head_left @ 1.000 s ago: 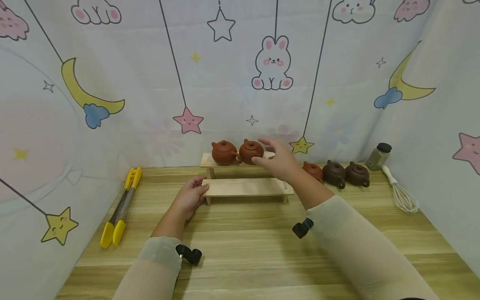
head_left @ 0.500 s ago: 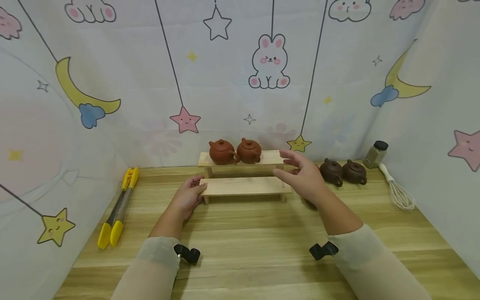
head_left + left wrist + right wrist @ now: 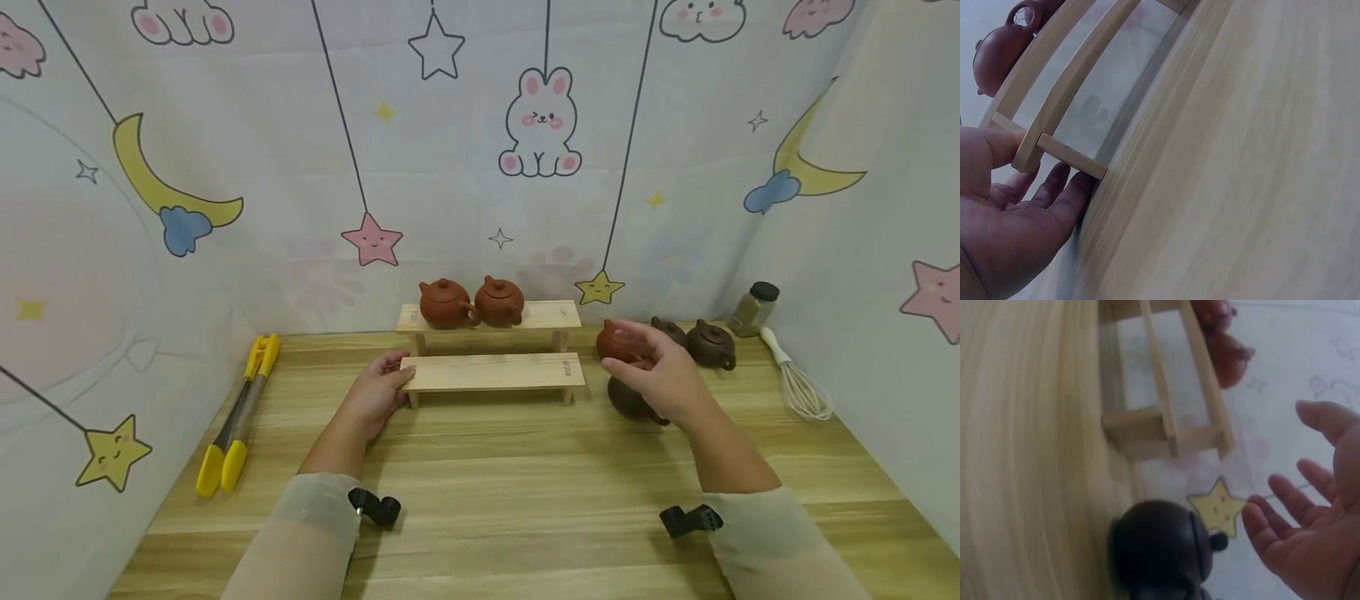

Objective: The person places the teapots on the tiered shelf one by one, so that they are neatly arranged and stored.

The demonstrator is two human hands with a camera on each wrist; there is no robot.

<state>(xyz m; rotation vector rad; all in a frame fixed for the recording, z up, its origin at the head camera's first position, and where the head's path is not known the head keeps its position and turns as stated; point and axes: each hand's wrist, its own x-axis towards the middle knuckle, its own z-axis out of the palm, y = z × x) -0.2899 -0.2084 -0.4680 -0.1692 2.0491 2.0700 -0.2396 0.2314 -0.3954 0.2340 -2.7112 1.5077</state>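
My left hand (image 3: 378, 387) grips the left end of a small two-step wooden stand (image 3: 491, 372), thumb on top of the lower board and fingers by its leg. Two reddish-brown clay teapots, one on the left (image 3: 446, 304) and one beside it (image 3: 499, 302), sit on the upper board. My right hand (image 3: 660, 375), fingers spread and holding nothing, hovers over the teapots at the stand's right. Under it are a reddish teapot (image 3: 611, 342), partly covered by the fingers, and a dark brown teapot (image 3: 1157, 547) in front.
Two more dark teapots stand at the back right, one half hidden (image 3: 670, 331) and one in full view (image 3: 711, 344). Beyond them are a black-lidded jar (image 3: 754, 308) and a white whisk (image 3: 798, 383). Yellow-tipped tongs (image 3: 240, 417) lie at the left.
My right hand has drawn away from the second teapot on the upper board, moving right to above the teapots on the table. My left hand keeps its hold on the stand.
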